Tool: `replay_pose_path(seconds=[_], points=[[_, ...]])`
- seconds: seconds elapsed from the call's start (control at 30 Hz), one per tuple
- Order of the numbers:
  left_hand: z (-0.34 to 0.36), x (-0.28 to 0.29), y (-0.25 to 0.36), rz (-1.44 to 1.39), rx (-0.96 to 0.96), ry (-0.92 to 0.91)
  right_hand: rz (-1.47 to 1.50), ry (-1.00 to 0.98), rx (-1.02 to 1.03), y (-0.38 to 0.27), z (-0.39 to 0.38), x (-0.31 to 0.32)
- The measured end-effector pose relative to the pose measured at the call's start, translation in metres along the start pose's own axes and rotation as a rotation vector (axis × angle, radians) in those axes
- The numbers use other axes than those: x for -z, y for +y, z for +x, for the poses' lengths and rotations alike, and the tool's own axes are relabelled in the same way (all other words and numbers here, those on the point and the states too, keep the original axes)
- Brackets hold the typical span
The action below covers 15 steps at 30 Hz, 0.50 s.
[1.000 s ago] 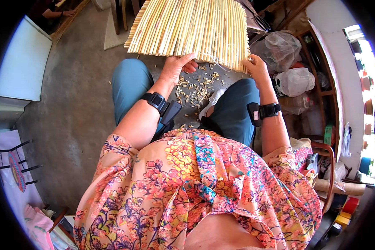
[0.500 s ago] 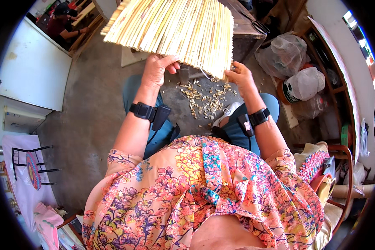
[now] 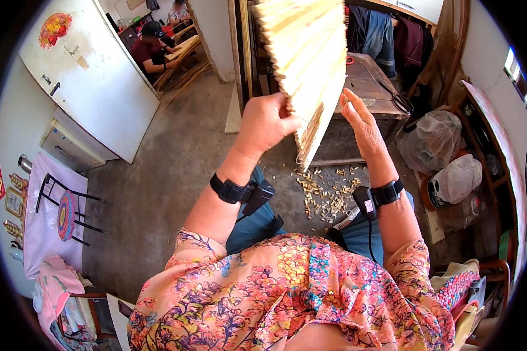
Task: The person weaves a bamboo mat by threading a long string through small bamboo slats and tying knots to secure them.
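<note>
Your left hand (image 3: 268, 124) grips the stick mat (image 3: 311, 64) by its lower left edge; the mat rises tilted between your hands. Your right hand (image 3: 362, 121) is open just beside its right edge, contact unclear.

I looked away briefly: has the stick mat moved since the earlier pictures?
Yes: judged against the cut pieces on the floor, the stick mat has swung its left side rightward, toward them, and looks narrower.
</note>
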<state>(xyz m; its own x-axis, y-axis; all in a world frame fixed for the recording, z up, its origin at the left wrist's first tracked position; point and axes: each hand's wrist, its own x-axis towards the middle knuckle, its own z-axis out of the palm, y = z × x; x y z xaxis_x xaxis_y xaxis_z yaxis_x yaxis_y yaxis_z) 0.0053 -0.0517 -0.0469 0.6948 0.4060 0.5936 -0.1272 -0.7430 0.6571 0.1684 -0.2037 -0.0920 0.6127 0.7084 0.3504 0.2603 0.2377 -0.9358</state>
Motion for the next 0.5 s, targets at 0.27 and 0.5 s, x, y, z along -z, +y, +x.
replay_pose_path(seconds=[0.27, 0.5], points=[[-0.022, -0.028, 0.045, 0.431, -0.541, -0.074, -0.512, 0.002, 0.232, 0.097, -0.024, 0.036], [-0.053, -0.052, 0.021, 0.376, -0.587, -0.196, 1.146, 0.164, 0.179, 0.098, -0.074, 0.007]])
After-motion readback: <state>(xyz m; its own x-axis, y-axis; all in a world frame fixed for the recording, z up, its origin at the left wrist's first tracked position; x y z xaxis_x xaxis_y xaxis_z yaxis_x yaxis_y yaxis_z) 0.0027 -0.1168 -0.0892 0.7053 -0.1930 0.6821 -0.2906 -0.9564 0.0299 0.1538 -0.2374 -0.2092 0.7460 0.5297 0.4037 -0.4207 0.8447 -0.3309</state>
